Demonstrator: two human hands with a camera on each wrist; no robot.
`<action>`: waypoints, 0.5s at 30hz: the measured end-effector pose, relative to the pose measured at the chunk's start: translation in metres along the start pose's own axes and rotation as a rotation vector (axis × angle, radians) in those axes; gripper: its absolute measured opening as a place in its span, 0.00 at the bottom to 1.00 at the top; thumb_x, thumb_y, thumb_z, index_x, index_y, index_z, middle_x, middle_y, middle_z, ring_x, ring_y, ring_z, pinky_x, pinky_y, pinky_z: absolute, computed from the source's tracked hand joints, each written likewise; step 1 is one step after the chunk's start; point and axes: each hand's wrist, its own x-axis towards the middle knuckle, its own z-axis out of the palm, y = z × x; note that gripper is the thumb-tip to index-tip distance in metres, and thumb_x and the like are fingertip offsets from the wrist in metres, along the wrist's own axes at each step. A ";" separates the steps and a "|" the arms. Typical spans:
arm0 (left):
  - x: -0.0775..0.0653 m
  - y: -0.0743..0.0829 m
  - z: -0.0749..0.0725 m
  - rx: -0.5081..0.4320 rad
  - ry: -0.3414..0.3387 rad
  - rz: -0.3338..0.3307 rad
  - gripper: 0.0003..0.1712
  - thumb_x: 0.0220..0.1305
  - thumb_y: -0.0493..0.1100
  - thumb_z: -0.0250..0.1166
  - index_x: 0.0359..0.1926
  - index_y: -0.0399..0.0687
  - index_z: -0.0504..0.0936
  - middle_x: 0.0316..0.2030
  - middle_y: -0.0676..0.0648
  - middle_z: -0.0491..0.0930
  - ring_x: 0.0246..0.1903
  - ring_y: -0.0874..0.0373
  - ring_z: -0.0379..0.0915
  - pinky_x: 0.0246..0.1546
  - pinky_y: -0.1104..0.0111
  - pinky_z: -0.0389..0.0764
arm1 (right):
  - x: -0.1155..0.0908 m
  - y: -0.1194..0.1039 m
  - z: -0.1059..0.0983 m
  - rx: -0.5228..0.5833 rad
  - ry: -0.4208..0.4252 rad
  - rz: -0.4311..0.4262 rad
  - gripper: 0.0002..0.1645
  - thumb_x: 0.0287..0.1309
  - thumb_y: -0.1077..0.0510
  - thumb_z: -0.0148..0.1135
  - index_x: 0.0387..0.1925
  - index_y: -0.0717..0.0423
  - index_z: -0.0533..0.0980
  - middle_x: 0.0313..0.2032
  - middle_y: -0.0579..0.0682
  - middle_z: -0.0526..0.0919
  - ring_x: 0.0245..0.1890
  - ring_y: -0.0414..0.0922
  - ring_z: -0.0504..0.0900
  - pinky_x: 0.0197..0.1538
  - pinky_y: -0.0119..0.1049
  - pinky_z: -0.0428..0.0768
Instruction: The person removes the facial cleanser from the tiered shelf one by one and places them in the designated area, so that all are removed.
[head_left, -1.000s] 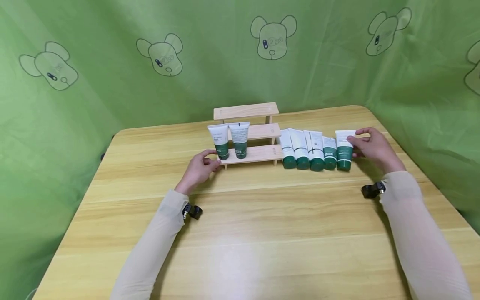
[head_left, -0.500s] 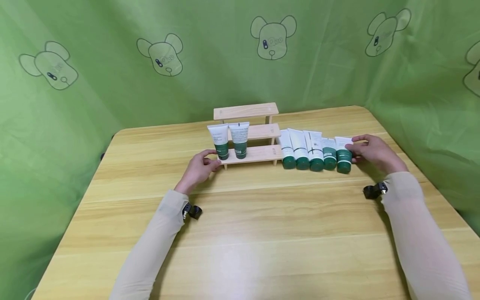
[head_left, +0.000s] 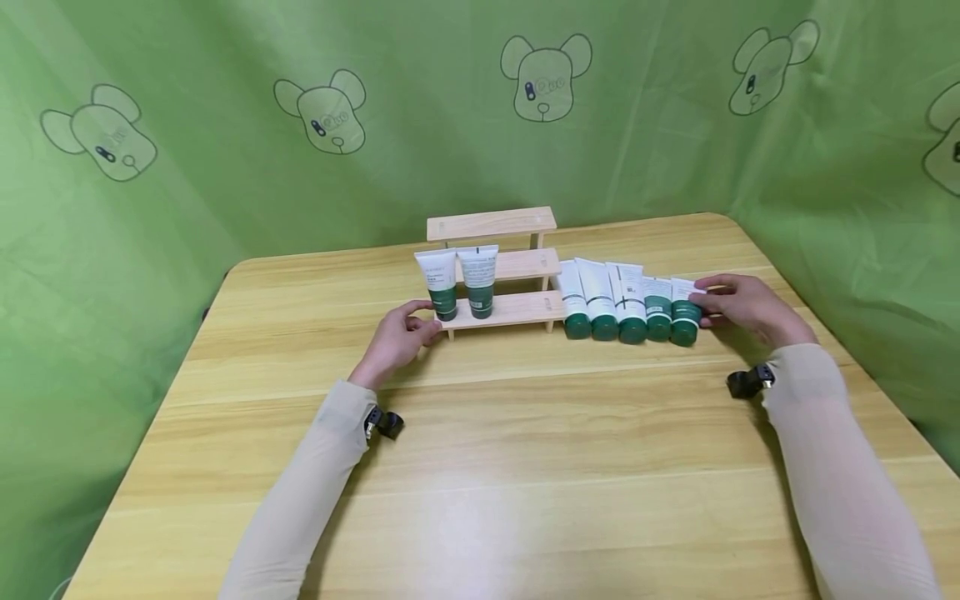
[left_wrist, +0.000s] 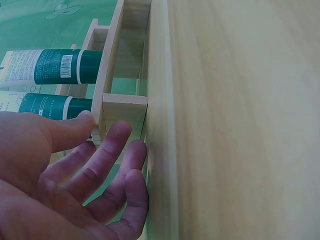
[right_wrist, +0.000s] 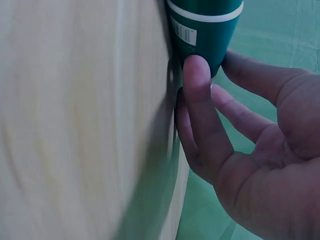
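Since the earlier frame, the rightmost tube [head_left: 686, 315] has come down into line with the row on the bench [head_left: 540, 467], your right hand [head_left: 750, 308] shifting slightly nearer with it. Those fingers pinch its right edge; the tube lies just left of them, long axis near to far, cap on the near side, close against the neighbouring tube [head_left: 658, 308]. Your left hand [head_left: 393, 337], well apart, grips the left end of the rack's bottom shelf [head_left: 517, 308]. Any release or regrip probably turns on that right edge.
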 end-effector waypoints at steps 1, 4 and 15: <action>0.000 0.000 0.000 0.000 0.000 0.002 0.26 0.73 0.45 0.65 0.69 0.49 0.74 0.41 0.39 0.85 0.34 0.52 0.78 0.22 0.71 0.71 | 0.000 0.000 0.000 -0.003 -0.001 0.001 0.41 0.75 0.44 0.56 0.74 0.67 0.59 0.59 0.68 0.71 0.37 0.39 0.85 0.43 0.32 0.84; 0.001 0.000 0.001 0.005 -0.005 0.009 0.27 0.73 0.45 0.65 0.69 0.49 0.73 0.41 0.39 0.85 0.34 0.52 0.78 0.23 0.72 0.71 | -0.001 0.000 -0.001 -0.021 -0.005 0.004 0.41 0.75 0.43 0.55 0.74 0.66 0.59 0.61 0.68 0.71 0.38 0.38 0.84 0.43 0.31 0.83; 0.002 -0.002 0.000 0.002 -0.009 -0.001 0.27 0.73 0.46 0.65 0.70 0.51 0.73 0.39 0.40 0.85 0.34 0.52 0.79 0.21 0.72 0.69 | -0.012 -0.024 0.002 -0.128 0.056 -0.023 0.51 0.69 0.28 0.51 0.74 0.63 0.59 0.68 0.70 0.63 0.62 0.64 0.67 0.61 0.59 0.70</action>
